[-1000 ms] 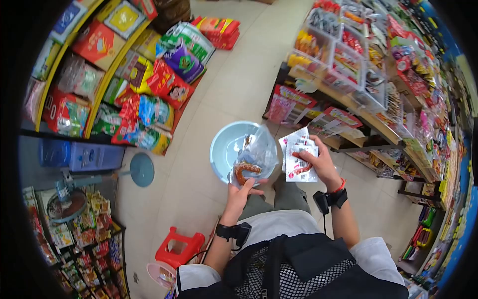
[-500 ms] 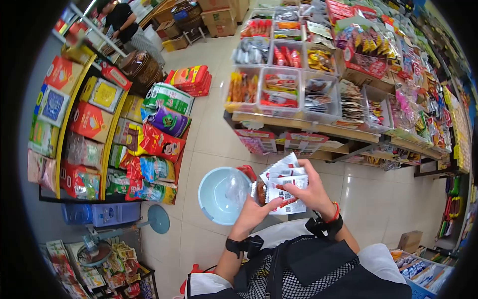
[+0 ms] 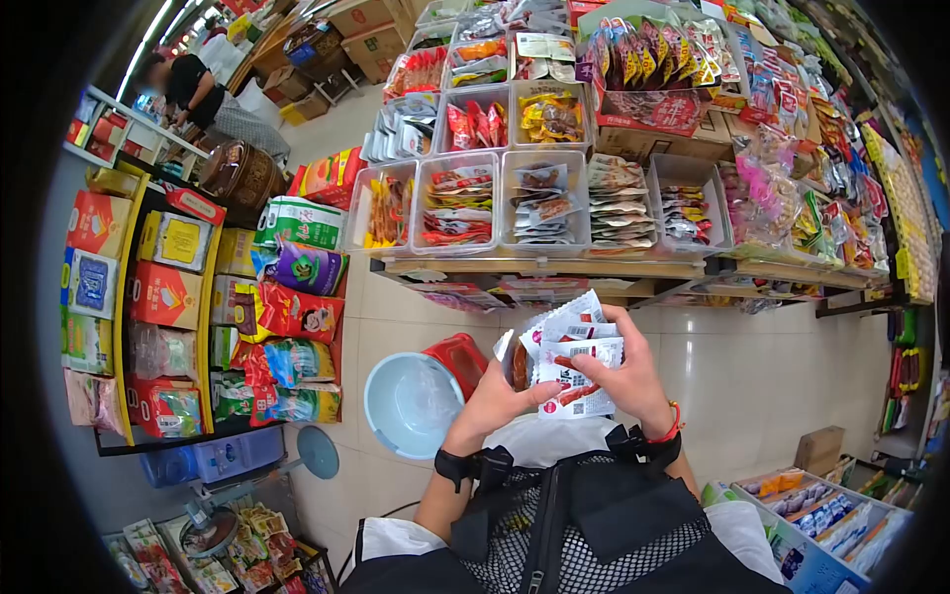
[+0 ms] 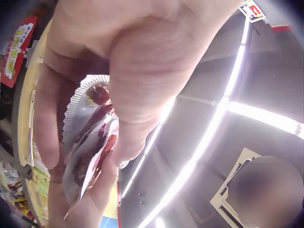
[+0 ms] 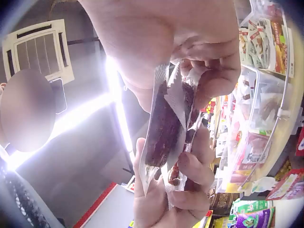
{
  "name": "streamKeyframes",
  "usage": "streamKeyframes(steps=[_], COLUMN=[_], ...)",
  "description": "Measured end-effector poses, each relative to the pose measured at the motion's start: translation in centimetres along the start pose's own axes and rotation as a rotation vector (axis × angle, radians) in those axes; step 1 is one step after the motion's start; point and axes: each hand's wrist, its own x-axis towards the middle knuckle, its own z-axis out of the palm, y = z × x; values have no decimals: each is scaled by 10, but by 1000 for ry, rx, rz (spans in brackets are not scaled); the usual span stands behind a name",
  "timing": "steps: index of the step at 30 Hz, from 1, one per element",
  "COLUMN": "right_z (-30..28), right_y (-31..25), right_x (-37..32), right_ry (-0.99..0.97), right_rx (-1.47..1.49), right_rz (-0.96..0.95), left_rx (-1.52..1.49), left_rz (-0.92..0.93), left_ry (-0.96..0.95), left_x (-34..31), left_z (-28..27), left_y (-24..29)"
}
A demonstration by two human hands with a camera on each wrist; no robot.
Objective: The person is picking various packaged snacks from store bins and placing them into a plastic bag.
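Observation:
Both hands meet in front of my chest around a small stack of sausage packets (image 3: 579,371), white-printed with clear backs. On its right side my right hand (image 3: 636,381) grips the stack, thumb across the printed front. My left hand (image 3: 495,404) holds the left end, where a brown sausage shows beside the thumb. Through the clear back in the right wrist view, a dark sausage (image 5: 164,126) lies inside its wrapper. The left wrist view has the packets' crimped edges (image 4: 71,107) between thumb and fingers.
Ahead stands a display shelf with clear bins (image 3: 455,203) of packaged snacks. A pale blue basin (image 3: 411,406) sits on the floor at left, beside a red stool (image 3: 460,361). Further left are bagged goods (image 3: 302,312) on a rack. A person (image 3: 193,94) is at the far left.
The left hand, apart earlier with a sausage in clear wrapping over the basin, has come right to join the right hand at the stack. My view has turned toward the snack bins.

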Motion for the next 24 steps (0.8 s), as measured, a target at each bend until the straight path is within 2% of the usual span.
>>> streamKeyframes(steps=[3,5,7,8,11,13,14,17,18,21,23,24], right_z=[-3,-7,-7,-10,-15,-18,-18,-9,-6,1,-4,-5], right_y=[2,11,13,8,-8,-7,-11,-12,-12,-18,-4,-2], right_x=[7,17,35,48,75,97,108,137,149,176,204,218], right_ry=[14,1,18,34,-83,-109,-121,-57,-27,76,123,141], right_rx=[-59,-225,-332,-567,-330,-349,-376,-458,-488,-654,-617,-643], right_rz=[10,-36,-122,-333,-79,-97,-97,-145,-157,-247,-356,-349], left_rx=[118,204,222,246,396,536,561,642,647,708,741,776], left_rz=[-69,-111,-56,-53,30,136,37,139,94,213,487,477], left_ry=[-46,-88,-72,-92,-125,-115,-136,-83,-42,-10,54,62], left_x=[18,36,57,68,99,117,126,153,161,193,222,234], left_z=[8,4,-1,-9,-35,-48,-55,-72,-75,-88,-96,-101], left_y=[4,-7,-4,-3,8,29,35,43,49,61,58,59])
